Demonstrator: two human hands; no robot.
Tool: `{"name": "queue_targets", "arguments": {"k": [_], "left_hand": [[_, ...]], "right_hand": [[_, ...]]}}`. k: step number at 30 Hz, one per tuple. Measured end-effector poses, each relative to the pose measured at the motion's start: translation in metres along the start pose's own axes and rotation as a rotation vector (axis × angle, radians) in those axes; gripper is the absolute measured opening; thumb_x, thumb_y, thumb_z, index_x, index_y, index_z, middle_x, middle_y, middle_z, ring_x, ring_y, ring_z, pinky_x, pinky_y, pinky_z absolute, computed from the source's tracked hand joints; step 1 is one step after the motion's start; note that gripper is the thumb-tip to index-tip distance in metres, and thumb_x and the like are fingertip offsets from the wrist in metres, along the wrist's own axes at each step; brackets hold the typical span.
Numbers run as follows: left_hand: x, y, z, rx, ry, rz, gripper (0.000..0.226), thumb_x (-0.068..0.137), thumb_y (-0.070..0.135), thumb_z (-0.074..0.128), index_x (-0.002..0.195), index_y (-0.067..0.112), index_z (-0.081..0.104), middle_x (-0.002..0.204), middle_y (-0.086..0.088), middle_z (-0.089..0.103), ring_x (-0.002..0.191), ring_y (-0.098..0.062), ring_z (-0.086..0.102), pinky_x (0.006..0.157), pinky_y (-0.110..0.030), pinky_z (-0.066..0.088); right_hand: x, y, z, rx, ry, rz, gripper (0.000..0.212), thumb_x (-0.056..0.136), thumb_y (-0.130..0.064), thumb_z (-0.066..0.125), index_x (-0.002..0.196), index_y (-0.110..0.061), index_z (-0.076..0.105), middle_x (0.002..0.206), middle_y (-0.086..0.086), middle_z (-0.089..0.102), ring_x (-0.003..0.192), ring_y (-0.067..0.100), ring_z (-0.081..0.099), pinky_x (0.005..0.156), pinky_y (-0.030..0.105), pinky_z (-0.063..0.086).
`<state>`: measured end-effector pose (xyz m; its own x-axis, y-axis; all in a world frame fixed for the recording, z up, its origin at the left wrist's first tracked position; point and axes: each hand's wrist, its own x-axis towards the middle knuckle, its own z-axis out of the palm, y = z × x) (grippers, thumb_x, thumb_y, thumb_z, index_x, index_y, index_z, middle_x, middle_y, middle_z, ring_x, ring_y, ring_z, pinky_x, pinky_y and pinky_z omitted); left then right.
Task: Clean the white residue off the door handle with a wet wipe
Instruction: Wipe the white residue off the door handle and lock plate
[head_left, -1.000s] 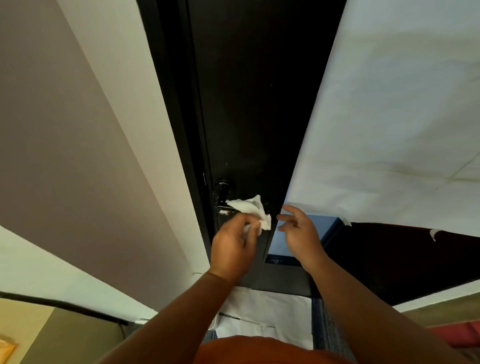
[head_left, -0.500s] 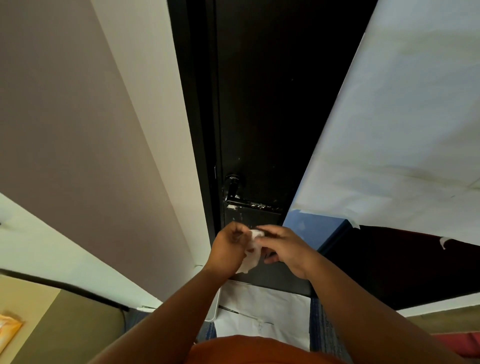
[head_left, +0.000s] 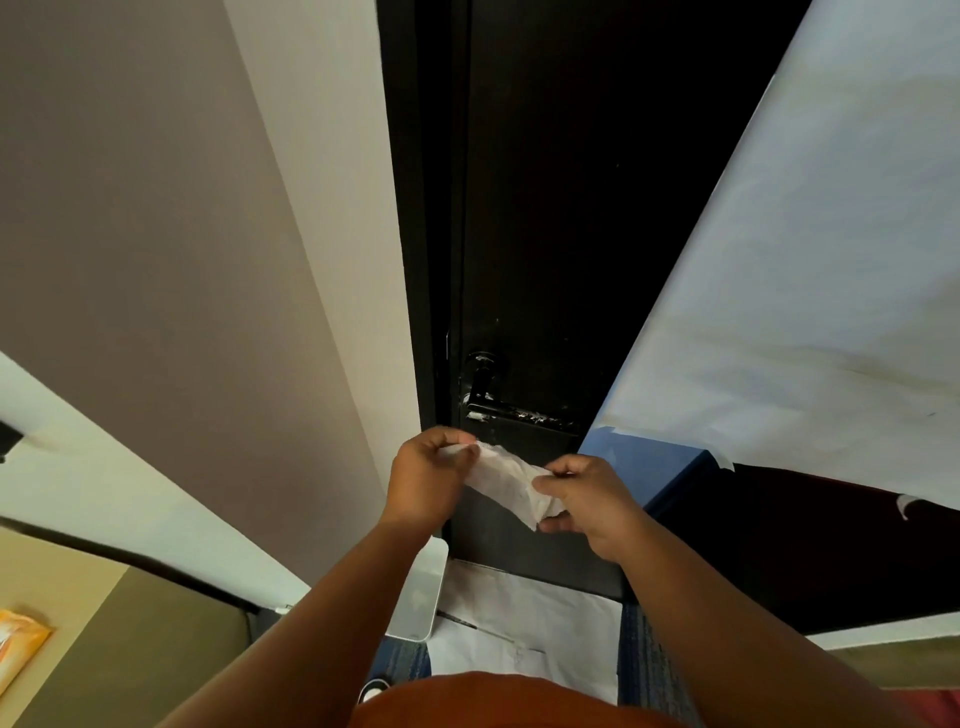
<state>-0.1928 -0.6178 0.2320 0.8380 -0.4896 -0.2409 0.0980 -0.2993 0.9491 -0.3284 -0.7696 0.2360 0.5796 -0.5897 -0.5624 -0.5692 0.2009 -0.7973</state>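
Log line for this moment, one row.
left hand pinches wet wipe | right hand pinches other end | door handle: white residue visible, untouched

this is an indoor doorway in a carpeted room; whether home or office cannot be told. just above the fingers (head_left: 561, 478) a black door (head_left: 571, 208) with a lever door handle (head_left: 514, 415) stands in a dark frame, and left of them run painted taupe walls (head_left: 156, 234). right of the fingers a white paper sheet (head_left: 805, 286) is taped over a blue surface (head_left: 649, 462), and below them more paper (head_left: 519, 623) lies on blue carpet (head_left: 644, 665).
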Motion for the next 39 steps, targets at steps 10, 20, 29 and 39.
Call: {"name": "queue_targets", "arguments": {"k": [10, 20, 29, 39], "left_hand": [[-0.019, -0.004, 0.012, 0.015, -0.361, 0.145, 0.028, 0.100, 0.008, 0.056, 0.102, 0.016, 0.082, 0.099, 0.003, 0.080, 0.099, -0.014, 0.075, 0.098, -0.038, 0.058], [0.005, 0.017, -0.014, -0.082, 0.088, 0.149, 0.018, 0.099, 0.020, 0.066, 0.111, 0.032, 0.070, 0.101, 0.013, 0.074, 0.098, -0.012, 0.073, 0.098, -0.034, 0.058], [0.017, 0.038, -0.003, 0.115, 0.037, 0.207, 0.026, 0.097, 0.025, 0.069, 0.122, 0.023, 0.071, 0.106, 0.016, 0.069, 0.103, -0.004, 0.065, 0.084, -0.010, 0.044], [0.022, 0.026, -0.017, 0.014, 0.071, 0.125, 0.019, 0.099, 0.018, 0.064, 0.113, 0.020, 0.076, 0.102, 0.009, 0.075, 0.096, -0.014, 0.072, 0.096, -0.041, 0.060]], "right_hand": [[-0.002, 0.003, 0.013, 0.400, -0.199, 0.006, 0.023, 0.097, -0.016, 0.065, 0.117, -0.014, 0.074, 0.110, 0.014, 0.076, 0.104, 0.032, 0.072, 0.082, 0.044, 0.059], [-0.014, -0.058, -0.044, 0.016, 0.515, -0.453, 0.014, 0.088, -0.014, 0.075, 0.097, -0.024, 0.079, 0.099, 0.000, 0.077, 0.085, 0.012, 0.071, 0.075, 0.025, 0.056], [0.014, -0.088, 0.022, -1.185, 0.035, -0.923, 0.062, 0.101, -0.015, 0.048, 0.158, -0.013, 0.027, 0.169, 0.001, 0.015, 0.156, 0.015, 0.010, 0.126, 0.039, 0.018], [0.028, -0.103, 0.032, -1.465, -0.118, -0.887, 0.067, 0.104, -0.033, 0.033, 0.162, -0.017, 0.002, 0.169, -0.003, -0.011, 0.153, 0.009, -0.018, 0.126, 0.034, -0.007]]}}
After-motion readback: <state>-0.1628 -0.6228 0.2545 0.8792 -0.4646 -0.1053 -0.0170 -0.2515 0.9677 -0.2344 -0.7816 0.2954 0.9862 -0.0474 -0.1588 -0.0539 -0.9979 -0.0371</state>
